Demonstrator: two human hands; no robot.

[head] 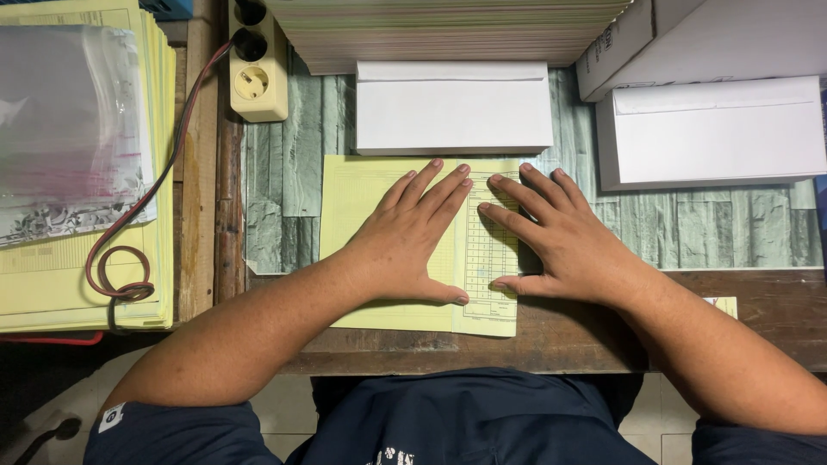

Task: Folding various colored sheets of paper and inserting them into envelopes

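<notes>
Worn wooden desk (551, 340), top partly covered by a grey-green stone-pattern liner (284, 172). Beige power strip (257, 69) stands at the back left, red-and-black cable (129, 258) running off it and looping over a yellow paper stack (52, 284). White box (706, 34) at back right. Pale tiled floor (642, 426) visible below the desk edge. Light is even, soft shadows.

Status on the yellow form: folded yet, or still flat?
Done: the yellow form lies on the desk with its right part already turned over, printed grid up. In hand: the left hand and right hand lie flat on it, pressing along the fold. Left: the white envelopes behind it are untouched, and so is the yellow stack at left.
</notes>
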